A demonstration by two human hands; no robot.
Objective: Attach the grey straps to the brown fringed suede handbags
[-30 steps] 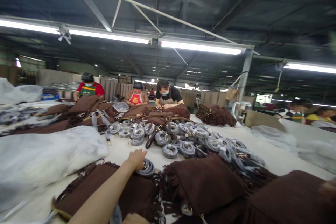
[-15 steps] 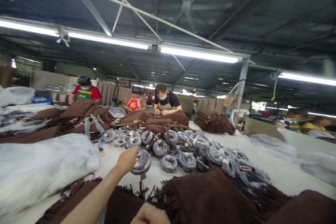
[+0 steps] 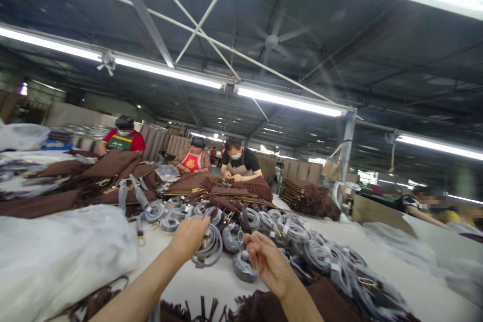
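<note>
My left hand (image 3: pixel 189 237) is closed on a coiled bag strap (image 3: pixel 213 250), which is wrapped in greyish clear plastic and hangs just above the white table (image 3: pixel 215 284). To its right, my right hand (image 3: pixel 268 262) has its fingertips pinched together beside a gold clasp (image 3: pixel 240 236). What those fingers hold, if anything, is too small to tell. Under and behind my right hand lies another wrapped strap coil (image 3: pixel 244 266). A heap of similar coils (image 3: pixel 317 254) spreads away to the right. Dark brown fringed fabric (image 3: pixel 332 302) lies below my right forearm.
A large white plastic bag (image 3: pixel 68 256) bulges at the left. Brown fringed bags (image 3: pixel 116 166) are piled farther back, with another stack (image 3: pixel 309 198) at the back right. Several co-workers stand or sit across the table, one in a dark shirt (image 3: pixel 251 161). A metal post (image 3: pixel 347 146) rises at right.
My right hand has come up from the lower edge to beside the coils. My left hand still holds its coil, now slightly farther right. The view has tilted upward.
</note>
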